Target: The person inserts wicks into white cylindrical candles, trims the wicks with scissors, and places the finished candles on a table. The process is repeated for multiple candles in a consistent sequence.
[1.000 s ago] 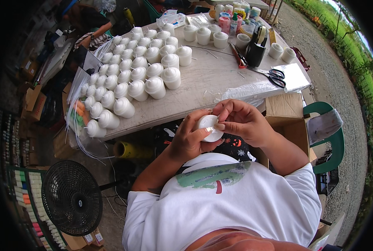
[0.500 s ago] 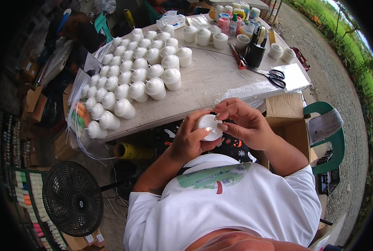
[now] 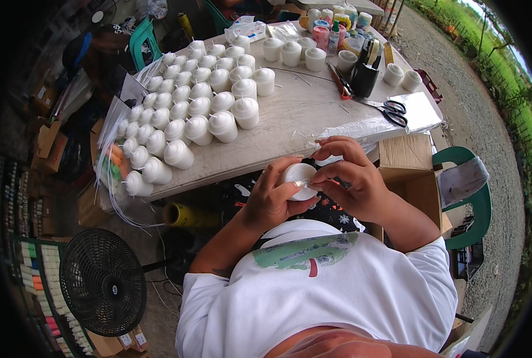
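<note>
In front of my chest, just off the table's near edge, my left hand [image 3: 273,194] grips a white round candle [image 3: 293,173] with its fingers wrapped about the side and the thumb on the near rim. My right hand [image 3: 356,180] is at the candle's right side, thumb and forefinger pinched together over its face. What they pinch is too small to make out; a whitish bit shows by the thumb tips. The other right fingers are raised and curled. To the left on the table stand many white candles [image 3: 222,123] in rows, with domed tops and wicks poking out.
On the table [image 3: 290,128] lie black-handled scissors [image 3: 391,109] beside a black tape dispenser [image 3: 365,74]. White cups [image 3: 315,58] and coloured jars [image 3: 321,37] stand behind. An open cardboard box [image 3: 406,154] sits right of my arm, a black fan [image 3: 103,282] at lower left.
My right thumb and forefinger have shifted slightly across the candle, and the other right fingers have lifted and opened. The left hand keeps its grip. A person at far left has moved.
</note>
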The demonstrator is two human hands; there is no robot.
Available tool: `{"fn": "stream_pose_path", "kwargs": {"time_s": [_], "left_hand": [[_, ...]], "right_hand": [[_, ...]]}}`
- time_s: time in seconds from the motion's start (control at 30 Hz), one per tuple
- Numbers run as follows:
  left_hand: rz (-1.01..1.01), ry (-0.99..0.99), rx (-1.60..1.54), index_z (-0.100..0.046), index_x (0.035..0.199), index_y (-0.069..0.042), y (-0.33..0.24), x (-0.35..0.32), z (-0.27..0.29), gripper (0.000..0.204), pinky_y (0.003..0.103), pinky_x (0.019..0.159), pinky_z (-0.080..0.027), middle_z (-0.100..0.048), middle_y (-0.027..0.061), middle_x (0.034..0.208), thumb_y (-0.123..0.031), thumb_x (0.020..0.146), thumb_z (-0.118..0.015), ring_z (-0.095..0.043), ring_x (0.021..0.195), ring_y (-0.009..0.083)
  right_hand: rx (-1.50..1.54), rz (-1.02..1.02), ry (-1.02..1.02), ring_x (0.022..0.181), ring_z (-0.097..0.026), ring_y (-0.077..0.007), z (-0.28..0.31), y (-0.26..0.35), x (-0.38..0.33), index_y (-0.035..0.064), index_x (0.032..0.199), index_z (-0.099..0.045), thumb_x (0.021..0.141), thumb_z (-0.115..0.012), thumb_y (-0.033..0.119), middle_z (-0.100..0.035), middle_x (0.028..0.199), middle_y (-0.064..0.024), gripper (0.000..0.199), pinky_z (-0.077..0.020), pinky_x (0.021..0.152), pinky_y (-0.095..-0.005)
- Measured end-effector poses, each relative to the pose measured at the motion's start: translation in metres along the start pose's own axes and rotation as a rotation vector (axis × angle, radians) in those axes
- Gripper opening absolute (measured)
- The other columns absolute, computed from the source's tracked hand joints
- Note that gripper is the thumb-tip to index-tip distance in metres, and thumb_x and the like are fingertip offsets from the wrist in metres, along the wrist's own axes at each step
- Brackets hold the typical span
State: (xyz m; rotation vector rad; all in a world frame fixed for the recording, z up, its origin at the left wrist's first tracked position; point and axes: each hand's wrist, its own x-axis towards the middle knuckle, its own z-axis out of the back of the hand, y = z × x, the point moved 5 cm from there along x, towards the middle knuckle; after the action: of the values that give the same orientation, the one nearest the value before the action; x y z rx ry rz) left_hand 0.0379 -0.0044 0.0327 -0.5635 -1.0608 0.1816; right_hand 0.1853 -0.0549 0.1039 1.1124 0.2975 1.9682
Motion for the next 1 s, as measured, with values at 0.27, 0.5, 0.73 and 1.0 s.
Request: {"fn": "stream_pose_path", "kwargs": {"time_s": [0.27, 0.5, 0.73, 1.0], "left_hand": [[-0.034, 0.006, 0.044, -0.051, 0.09, -0.005, -0.004, 0.005, 0.002, 0.037, 0.044, 0.083, -0.055, -0.048, 0.0255, 0.123, -0.015, 0.072, -0.082, -0.058, 0.107, 0.0397], [-0.078, -0.002, 0.027, -0.046, 0.094, -0.007, -0.004, 0.007, 0.002, 0.043, 0.042, 0.08, -0.056, -0.048, 0.0259, 0.124, -0.013, 0.072, -0.082, -0.058, 0.107, 0.0396], [-0.063, 0.021, 0.052, -0.043, 0.099, -0.008, -0.004, 0.007, 0.002, 0.046, 0.04, 0.08, -0.057, -0.048, 0.0265, 0.123, -0.01, 0.073, -0.081, -0.06, 0.105, 0.0374], [-0.073, -0.023, 0.037, -0.045, 0.099, -0.008, -0.005, 0.008, 0.004, 0.046, 0.041, 0.078, -0.057, -0.049, 0.0269, 0.122, -0.018, 0.073, -0.082, -0.061, 0.103, 0.0387]], "right_hand": [[-0.246, 0.174, 0.008, 0.113, -0.051, -0.0336, -0.002, 0.013, 0.002, 0.0052, 0.089, -0.064, 0.068, -0.074, 0.0, -0.055, 0.109, -0.0097, 0.024, -0.0457, 0.092, -0.0418], [-0.134, 0.141, -0.046, 0.11, -0.053, -0.0331, -0.002, 0.009, 0.002, 0.0042, 0.091, -0.064, 0.069, -0.074, 0.0, -0.055, 0.106, -0.0106, 0.025, -0.0468, 0.091, -0.0412], [-0.168, 0.161, -0.043, 0.108, -0.054, -0.0323, 0.001, 0.012, 0.003, 0.0041, 0.092, -0.064, 0.07, -0.074, -0.001, -0.055, 0.105, -0.0103, 0.025, -0.047, 0.091, -0.0403], [-0.153, 0.159, -0.073, 0.105, -0.056, -0.0321, -0.003, 0.011, 0.0, 0.0038, 0.093, -0.064, 0.068, -0.075, 0.0, -0.057, 0.103, -0.0109, 0.027, -0.048, 0.089, -0.0398]]}}
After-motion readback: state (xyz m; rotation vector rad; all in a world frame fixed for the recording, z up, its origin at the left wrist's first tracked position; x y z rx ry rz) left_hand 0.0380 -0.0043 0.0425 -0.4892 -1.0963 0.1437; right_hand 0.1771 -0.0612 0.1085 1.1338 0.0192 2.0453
